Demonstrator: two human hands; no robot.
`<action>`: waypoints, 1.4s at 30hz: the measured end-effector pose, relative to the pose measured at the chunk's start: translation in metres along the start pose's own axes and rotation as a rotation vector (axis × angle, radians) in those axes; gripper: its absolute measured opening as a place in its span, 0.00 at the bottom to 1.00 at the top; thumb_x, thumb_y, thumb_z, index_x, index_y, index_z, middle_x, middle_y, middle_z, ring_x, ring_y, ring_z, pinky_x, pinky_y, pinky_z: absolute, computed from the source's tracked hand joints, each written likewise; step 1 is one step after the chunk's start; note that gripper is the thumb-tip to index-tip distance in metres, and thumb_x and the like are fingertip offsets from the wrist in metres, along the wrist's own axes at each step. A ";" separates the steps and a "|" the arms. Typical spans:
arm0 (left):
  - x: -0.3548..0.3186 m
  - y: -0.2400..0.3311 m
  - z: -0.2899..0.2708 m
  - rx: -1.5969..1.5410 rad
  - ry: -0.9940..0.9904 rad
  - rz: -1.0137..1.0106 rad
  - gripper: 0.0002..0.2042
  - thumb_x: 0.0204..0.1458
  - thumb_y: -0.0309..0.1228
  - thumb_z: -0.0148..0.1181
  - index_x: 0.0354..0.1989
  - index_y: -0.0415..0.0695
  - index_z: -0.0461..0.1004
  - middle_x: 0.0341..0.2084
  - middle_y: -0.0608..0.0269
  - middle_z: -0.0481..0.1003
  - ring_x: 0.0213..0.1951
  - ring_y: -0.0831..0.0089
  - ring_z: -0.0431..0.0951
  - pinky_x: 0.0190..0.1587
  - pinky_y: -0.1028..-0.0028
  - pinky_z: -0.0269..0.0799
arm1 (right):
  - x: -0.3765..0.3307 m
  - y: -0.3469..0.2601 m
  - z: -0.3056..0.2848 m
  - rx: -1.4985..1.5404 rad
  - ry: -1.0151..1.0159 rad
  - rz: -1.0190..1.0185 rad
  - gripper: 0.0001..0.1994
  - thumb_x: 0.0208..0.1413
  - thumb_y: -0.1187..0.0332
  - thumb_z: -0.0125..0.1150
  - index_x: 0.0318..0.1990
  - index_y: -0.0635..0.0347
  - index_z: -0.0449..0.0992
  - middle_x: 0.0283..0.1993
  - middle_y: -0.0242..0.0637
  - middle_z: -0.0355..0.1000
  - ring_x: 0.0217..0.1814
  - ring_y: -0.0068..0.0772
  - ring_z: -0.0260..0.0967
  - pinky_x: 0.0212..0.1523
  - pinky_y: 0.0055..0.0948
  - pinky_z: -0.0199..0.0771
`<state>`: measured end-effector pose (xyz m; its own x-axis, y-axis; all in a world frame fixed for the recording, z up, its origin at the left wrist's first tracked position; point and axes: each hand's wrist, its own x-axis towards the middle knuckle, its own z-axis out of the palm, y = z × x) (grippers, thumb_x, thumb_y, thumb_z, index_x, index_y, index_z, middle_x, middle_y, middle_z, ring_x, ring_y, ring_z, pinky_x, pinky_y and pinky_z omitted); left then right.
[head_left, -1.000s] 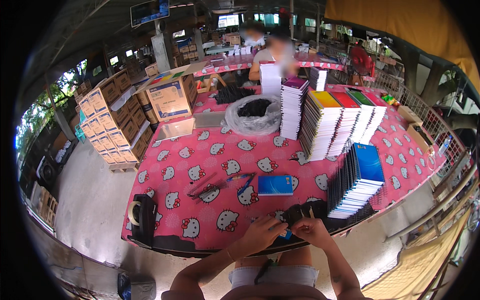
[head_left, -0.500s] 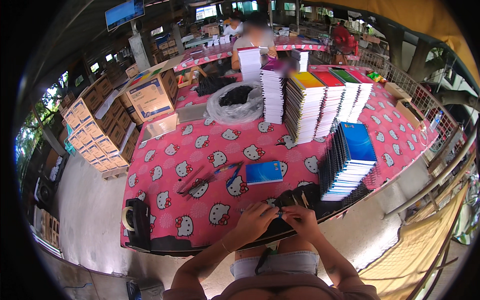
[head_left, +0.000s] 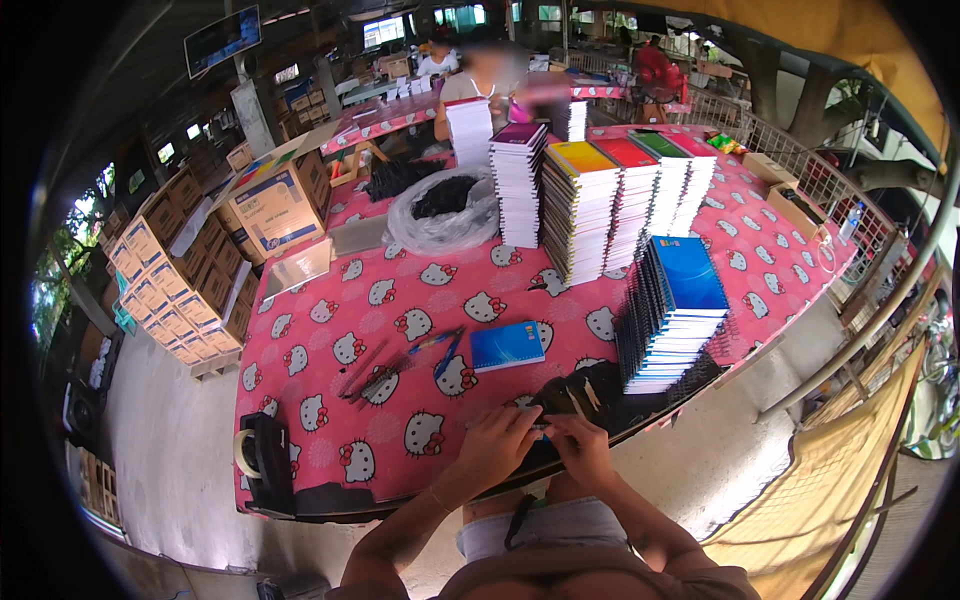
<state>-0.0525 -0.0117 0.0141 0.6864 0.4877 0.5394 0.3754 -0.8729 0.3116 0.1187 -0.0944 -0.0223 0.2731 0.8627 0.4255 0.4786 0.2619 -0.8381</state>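
Observation:
My left hand [head_left: 500, 437] and my right hand [head_left: 582, 447] meet at the table's near edge. Their fingers are closed around something small with a bit of blue showing; its kind is hidden by the fingertips. Just beyond them lies a blue notebook [head_left: 508, 345], flat on the pink table cover [head_left: 330, 420]. To its left are a blue-handled tool [head_left: 449, 352] and some thin dark rods [head_left: 368, 374]. Right of my hands rises a stack of blue notebooks [head_left: 675, 325] with black coil bindings, beside dark material [head_left: 588, 392] at the edge.
Tall stacks of yellow [head_left: 580, 215], red, green and purple-covered notebooks stand farther back. A clear plastic bag [head_left: 400, 222] of black coils lies left of them. A tape dispenser [head_left: 265, 465] sits at the near left corner. Cartons [head_left: 275, 212] are at left; a person [head_left: 480, 85] sits across.
The view has turned slightly, shifting the scene leftward. My hands stay together at the table edge, with small shifts of the fingers.

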 end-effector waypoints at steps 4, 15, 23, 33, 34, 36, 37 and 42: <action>0.000 -0.007 -0.011 0.068 -0.145 0.002 0.11 0.54 0.30 0.63 0.46 0.46 0.77 0.38 0.60 0.76 0.41 0.59 0.78 0.45 0.61 0.73 | 0.006 -0.028 -0.018 -0.082 0.089 -0.132 0.11 0.57 0.75 0.66 0.48 0.64 0.81 0.48 0.48 0.78 0.46 0.49 0.79 0.45 0.34 0.78; 0.005 0.008 -0.024 0.109 -0.108 0.126 0.13 0.52 0.28 0.64 0.46 0.50 0.77 0.34 0.63 0.76 0.39 0.63 0.79 0.43 0.60 0.72 | -0.004 -0.020 -0.050 -0.025 -0.049 -0.116 0.20 0.54 0.74 0.68 0.55 0.63 0.76 0.46 0.48 0.76 0.45 0.46 0.77 0.46 0.31 0.78; 0.002 0.000 -0.019 -0.039 -0.310 0.080 0.10 0.55 0.29 0.61 0.46 0.46 0.75 0.32 0.62 0.74 0.37 0.62 0.78 0.41 0.64 0.72 | -0.012 0.001 -0.004 0.101 -0.241 0.154 0.23 0.55 0.71 0.70 0.59 0.61 0.74 0.44 0.45 0.80 0.45 0.31 0.80 0.44 0.31 0.77; 0.005 -0.001 -0.027 0.075 -0.251 0.144 0.15 0.50 0.27 0.62 0.47 0.45 0.74 0.36 0.60 0.73 0.43 0.60 0.76 0.44 0.64 0.73 | -0.008 0.005 0.006 0.078 -0.190 0.086 0.18 0.56 0.69 0.68 0.54 0.63 0.77 0.40 0.48 0.80 0.41 0.37 0.81 0.42 0.31 0.77; 0.003 -0.001 -0.027 0.080 -0.261 0.132 0.16 0.49 0.27 0.62 0.48 0.45 0.74 0.36 0.60 0.73 0.43 0.60 0.76 0.44 0.64 0.73 | -0.007 0.001 0.004 0.061 -0.229 0.146 0.18 0.56 0.70 0.68 0.54 0.63 0.77 0.41 0.48 0.80 0.41 0.39 0.81 0.42 0.32 0.77; 0.002 -0.001 -0.026 0.090 -0.281 0.115 0.16 0.49 0.27 0.62 0.49 0.46 0.74 0.38 0.60 0.73 0.44 0.59 0.75 0.45 0.63 0.72 | -0.008 0.001 0.004 0.042 -0.274 0.196 0.18 0.57 0.70 0.68 0.54 0.63 0.77 0.42 0.48 0.79 0.41 0.42 0.80 0.42 0.33 0.77; 0.001 -0.002 -0.024 0.110 -0.286 0.107 0.16 0.50 0.28 0.62 0.49 0.46 0.74 0.38 0.60 0.73 0.44 0.59 0.75 0.46 0.62 0.72 | -0.010 0.007 0.006 0.040 -0.280 0.186 0.18 0.57 0.70 0.67 0.54 0.63 0.77 0.42 0.48 0.79 0.42 0.43 0.80 0.43 0.34 0.77; -0.001 -0.005 -0.011 0.160 -0.225 0.098 0.14 0.53 0.29 0.61 0.49 0.46 0.74 0.36 0.60 0.74 0.42 0.60 0.76 0.47 0.61 0.71 | -0.012 0.013 0.011 0.060 -0.229 0.095 0.17 0.57 0.71 0.67 0.53 0.65 0.76 0.45 0.50 0.77 0.46 0.49 0.79 0.46 0.36 0.77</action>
<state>-0.0623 -0.0077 0.0207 0.8387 0.4017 0.3678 0.3816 -0.9152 0.1293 0.1125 -0.0969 -0.0421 0.1155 0.9583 0.2614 0.4071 0.1944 -0.8924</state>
